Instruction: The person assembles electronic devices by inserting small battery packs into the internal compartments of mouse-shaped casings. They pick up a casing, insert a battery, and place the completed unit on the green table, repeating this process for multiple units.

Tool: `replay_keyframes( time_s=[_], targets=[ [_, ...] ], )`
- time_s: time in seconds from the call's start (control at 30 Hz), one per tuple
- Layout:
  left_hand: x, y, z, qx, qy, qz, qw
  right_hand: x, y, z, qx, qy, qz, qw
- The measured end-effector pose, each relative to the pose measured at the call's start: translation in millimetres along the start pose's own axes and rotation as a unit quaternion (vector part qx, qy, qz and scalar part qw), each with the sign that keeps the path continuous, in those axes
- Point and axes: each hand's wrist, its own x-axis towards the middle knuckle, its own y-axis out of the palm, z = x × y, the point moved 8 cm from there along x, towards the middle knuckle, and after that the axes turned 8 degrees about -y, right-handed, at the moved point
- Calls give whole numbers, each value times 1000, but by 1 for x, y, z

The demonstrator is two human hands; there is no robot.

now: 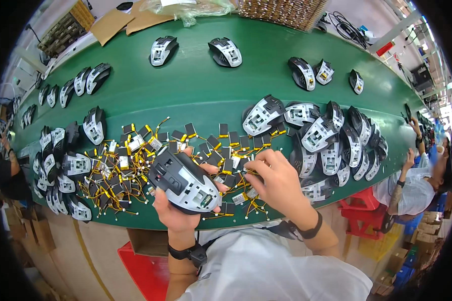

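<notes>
My left hand is closed around a half-built computer mouse, black with a white cut-out frame, held tilted above the bench. A small green board shows in one of its openings. Just to its right, my right hand has thumb and fingers pinched together low over the loose batteries. What sits between those fingertips is too small to make out. Flat black-and-silver batteries with yellow tape and thin wires ending in white plugs lie heaped to the left. More of them are spread behind and beneath both hands.
Similar mice are piled at the right and left of the batteries. Others stand on the green belt beyond. A woven basket and plastic bag lie at the back. Another person works at the right.
</notes>
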Motion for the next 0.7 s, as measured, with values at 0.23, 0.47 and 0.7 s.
replay_keyframes(
  time_s=[0.23, 0.47, 0.7],
  targets=[
    [3, -5, 3, 31, -16, -49, 998, -4, 0, -19, 109, 27, -36, 993],
    [11, 1, 10, 67, -26, -89, 993, -21, 18, -33, 570, 245, -58, 782],
    [20, 13, 23, 77, -14, -131, 988, -18, 3, -10, 473, 160, -31, 866]
  ],
)
